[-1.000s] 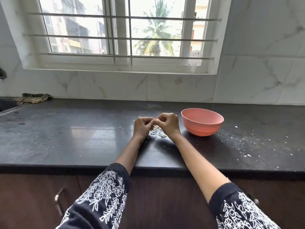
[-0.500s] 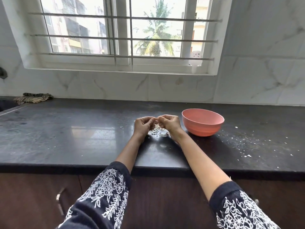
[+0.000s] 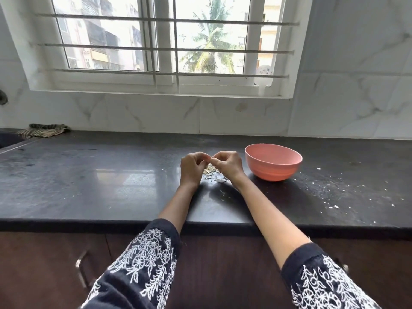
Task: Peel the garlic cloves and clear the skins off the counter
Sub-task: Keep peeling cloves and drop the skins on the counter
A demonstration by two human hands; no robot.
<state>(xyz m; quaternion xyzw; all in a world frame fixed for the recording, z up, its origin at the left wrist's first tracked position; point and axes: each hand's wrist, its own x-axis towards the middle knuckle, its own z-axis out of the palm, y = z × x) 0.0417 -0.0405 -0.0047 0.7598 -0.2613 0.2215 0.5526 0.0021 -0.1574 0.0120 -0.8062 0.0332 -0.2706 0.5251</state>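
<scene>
My left hand (image 3: 192,167) and my right hand (image 3: 227,165) meet fingertip to fingertip above the black counter (image 3: 89,186), fingers curled. Between the fingertips they pinch a small garlic clove (image 3: 210,157), mostly hidden by the fingers. Under the hands lies a small heap of pale garlic skins (image 3: 213,173). A pink bowl (image 3: 273,161) stands just right of my right hand; its inside shows nothing from this angle.
White skin flecks (image 3: 334,192) are scattered over the counter right of the bowl. A striped cloth (image 3: 43,131) lies at the far left by the wall. A barred window sits above the marble backsplash. Cabinet handles (image 3: 81,262) show below the counter edge.
Both hands stay together over the skin heap, with small finger movements on the clove. The bowl has not moved.
</scene>
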